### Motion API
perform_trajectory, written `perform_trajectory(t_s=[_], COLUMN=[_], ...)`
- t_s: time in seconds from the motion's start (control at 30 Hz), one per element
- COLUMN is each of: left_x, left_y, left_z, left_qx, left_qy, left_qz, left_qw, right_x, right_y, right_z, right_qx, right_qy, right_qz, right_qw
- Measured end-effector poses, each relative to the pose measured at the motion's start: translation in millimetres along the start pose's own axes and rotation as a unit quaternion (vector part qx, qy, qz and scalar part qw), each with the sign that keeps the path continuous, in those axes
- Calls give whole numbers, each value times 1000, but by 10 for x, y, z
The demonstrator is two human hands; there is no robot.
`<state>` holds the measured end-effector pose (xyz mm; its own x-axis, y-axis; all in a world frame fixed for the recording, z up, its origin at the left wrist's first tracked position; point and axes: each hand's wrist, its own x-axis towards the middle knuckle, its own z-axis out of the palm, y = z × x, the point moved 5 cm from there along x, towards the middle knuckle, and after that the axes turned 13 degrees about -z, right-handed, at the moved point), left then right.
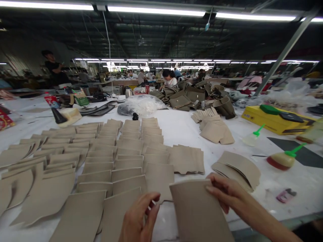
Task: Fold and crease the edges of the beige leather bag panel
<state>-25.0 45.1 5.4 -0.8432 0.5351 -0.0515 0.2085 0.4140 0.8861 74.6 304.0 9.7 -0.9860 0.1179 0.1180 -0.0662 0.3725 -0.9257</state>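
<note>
1. Right hand (pixel 224 193): thumb and fingers pinch a panel (pixel 199 208) by its upper right edge, the gap closed on it.
2. Left hand (pixel 140 218): fingers curled, a narrow gap between thumb and fingertips, nothing visible in it — the hand is just left of the panel, apart from it.
3. The panel is tilted up in front of the person, near the table's close edge, its lower end cut off by the frame.
4. Left of and beyond the hands, rows of like panels (pixel 128 146) overlap across the white table (pixel 180 124).
5. Beyond the panel sits a short stack (pixel 186 159); just beyond the right hand lie curved pieces (pixel 237 169), with a fanned pile (pixel 215 129) farther back.
6. To the right: a pink bottle (pixel 285 196), a green-tipped bottle (pixel 280 161) with amber liquid, a paler one (pixel 250 139), a dark sheet (pixel 300 153) and a yellow box (pixel 272 121).
7. Farther off: clear plastic (pixel 146 104), a heap of dark brown goods (pixel 189 95) — and behind the heap, a co-worker (pixel 171 81).
8. Strip lights (pixel 156 11) run overhead.
</note>
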Motion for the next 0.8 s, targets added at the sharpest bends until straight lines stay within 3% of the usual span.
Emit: perform_trajectory(t_s=[0.07,0.17,0.23,0.3,0.4,0.5,0.6,0.7,0.8], left_x=[62,63,8,-48,-73,-46,-15,-12,-30], left_y=[19,-48,-141,-218,-279,-322,-381,-443,-482], left_z=[-14,167,278,326,308,288,301,333,361], left_qx=[8,47,44,23,-10,-50,-81,-94,-103], left_qy=[0,-126,-212,-267,-304,-331,-343,-346,-343], left_qz=[-24,-90,-140,-172,-195,-229,-259,-275,-281], left_qw=[1000,987,966,948,932,914,899,892,890], right_x=[-195,-410,-482,-508,-502,-463,-409,-384,-347], right_y=[56,147,198,238,267,249,89,-144,-257], right_z=[441,950,1105,1145,1140,1113,1108,1179,1263], right_qx=[58,125,141,135,118,1,-137,-219,-262], right_qy=[-75,-137,-142,-140,-157,-157,-109,-71,-60], right_qz=[33,52,57,63,60,24,-86,-219,-260], right_qw=[995,981,978,979,979,987,981,948,927])
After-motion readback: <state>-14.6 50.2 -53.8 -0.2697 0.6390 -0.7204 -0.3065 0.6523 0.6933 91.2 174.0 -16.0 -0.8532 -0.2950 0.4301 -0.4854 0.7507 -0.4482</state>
